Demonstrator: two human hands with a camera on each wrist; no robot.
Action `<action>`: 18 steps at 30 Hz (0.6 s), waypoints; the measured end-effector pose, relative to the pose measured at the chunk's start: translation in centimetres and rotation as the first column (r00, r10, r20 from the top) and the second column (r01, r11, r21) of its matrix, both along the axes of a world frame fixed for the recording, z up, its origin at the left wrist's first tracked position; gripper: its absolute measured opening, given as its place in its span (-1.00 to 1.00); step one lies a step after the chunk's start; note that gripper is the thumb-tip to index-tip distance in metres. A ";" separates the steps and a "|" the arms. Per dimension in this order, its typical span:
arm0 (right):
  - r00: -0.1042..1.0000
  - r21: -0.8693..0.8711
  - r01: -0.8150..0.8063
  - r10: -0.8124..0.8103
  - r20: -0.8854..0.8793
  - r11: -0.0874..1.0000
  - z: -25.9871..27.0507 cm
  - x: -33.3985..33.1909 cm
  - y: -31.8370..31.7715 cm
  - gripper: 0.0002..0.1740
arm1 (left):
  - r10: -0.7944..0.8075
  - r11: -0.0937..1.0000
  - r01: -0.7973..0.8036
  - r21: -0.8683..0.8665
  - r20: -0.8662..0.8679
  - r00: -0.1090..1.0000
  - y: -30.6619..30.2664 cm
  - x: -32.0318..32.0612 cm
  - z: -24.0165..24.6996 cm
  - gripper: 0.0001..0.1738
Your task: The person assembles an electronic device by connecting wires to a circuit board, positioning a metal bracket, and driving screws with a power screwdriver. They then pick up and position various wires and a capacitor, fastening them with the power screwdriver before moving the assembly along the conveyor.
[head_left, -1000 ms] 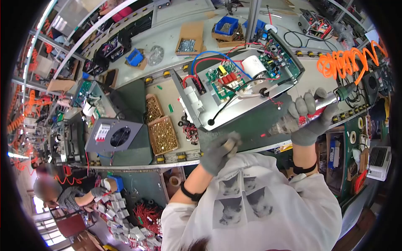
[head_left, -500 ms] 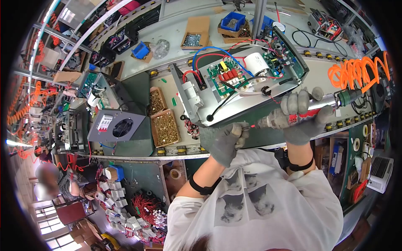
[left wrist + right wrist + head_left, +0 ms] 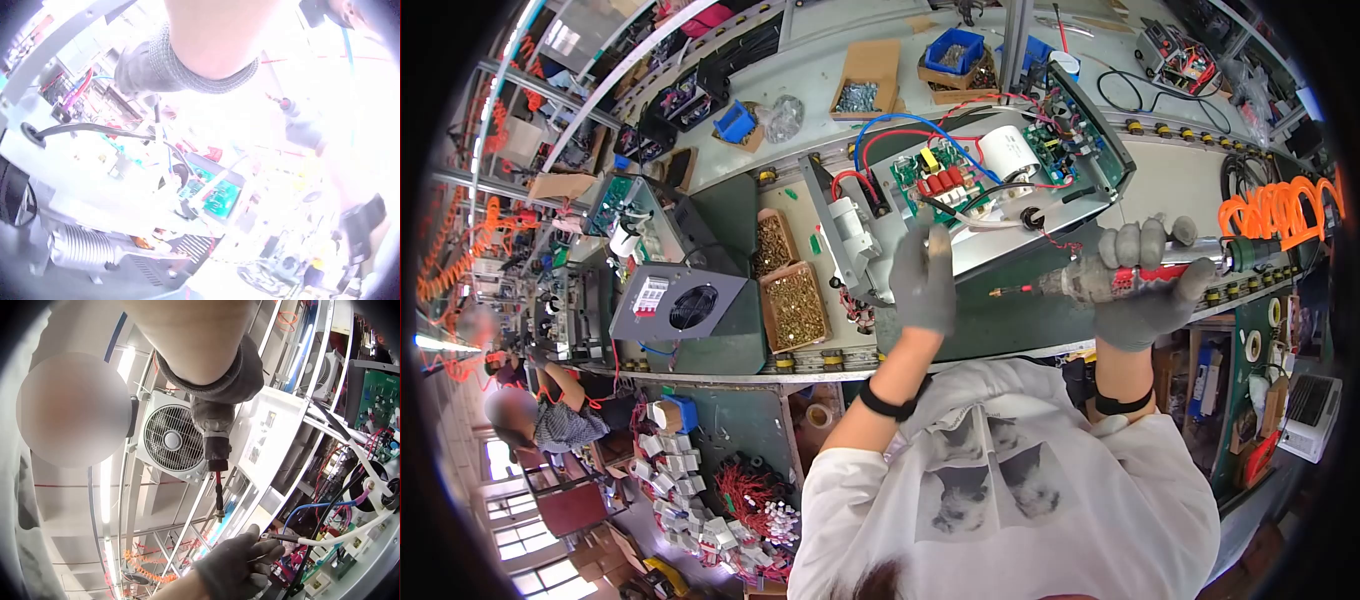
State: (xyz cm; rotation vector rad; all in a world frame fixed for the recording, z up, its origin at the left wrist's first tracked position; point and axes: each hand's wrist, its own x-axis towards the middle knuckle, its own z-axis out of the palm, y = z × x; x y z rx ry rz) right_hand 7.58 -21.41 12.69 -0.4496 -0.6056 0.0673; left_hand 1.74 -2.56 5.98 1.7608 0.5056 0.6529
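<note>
My gloved left hand (image 3: pixel 925 280) is raised at the front edge of the open metal chassis (image 3: pixel 990 248). In the right wrist view its thumb and fingers (image 3: pixel 255 549) pinch the dark-sleeved end of a white cable (image 3: pixel 312 541). My gloved right hand (image 3: pixel 1145 290) grips an air screwdriver (image 3: pixel 1090 278), held level with its bit pointing left. A small brass-coloured piece (image 3: pixel 997 292) sits at the bit's tip. Green circuit boards, a white cylinder (image 3: pixel 1008 152) and coloured wires fill the chassis. The left wrist view is washed out, with the grey glove (image 3: pixel 134 70) partly behind the cuff.
Two cardboard boxes of brass-coloured fasteners (image 3: pixel 796 305) stand left of the chassis. Further left is a grey unit with a fan (image 3: pixel 685 305). The orange coiled hose (image 3: pixel 1270 212) runs from the screwdriver at right. Blue bins (image 3: pixel 955 50) stand behind, and another person (image 3: pixel 565 425) is at lower left.
My left hand went to the screwdriver's tip, then moved up to the cable end at the chassis. The tip now carries a brass-coloured piece. The right hand keeps its grip and has shifted slightly right.
</note>
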 end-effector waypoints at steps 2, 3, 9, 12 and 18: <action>1.000 0.024 -0.009 0.009 -0.007 1.000 0.0 0.3 -0.4 -0.53 | 0.067 0.984 -0.066 0.167 -0.003 0.998 0.6 2.0 -0.7 -0.56; 1.000 0.020 -0.013 0.013 -0.002 1.000 0.1 0.3 -0.4 -0.53 | 0.013 0.997 -0.008 0.072 -0.061 0.998 0.7 2.9 -1.1 -0.59; 0.996 -0.084 0.082 -0.085 -0.025 0.993 0.1 0.4 -0.2 -0.55 | -0.042 0.975 0.032 -0.221 -0.043 0.998 0.3 4.3 -5.7 -0.64; 0.994 -0.100 0.082 -0.088 -0.060 0.992 0.1 0.8 0.6 -0.57 | -0.064 0.959 0.034 -0.281 -0.098 0.993 0.3 3.4 -6.3 -0.64; 0.977 -0.215 0.198 -0.209 -0.030 0.956 -0.7 2.4 4.5 -0.60 | -0.269 0.924 0.174 -0.342 -0.251 0.930 1.5 2.5 -7.6 -0.60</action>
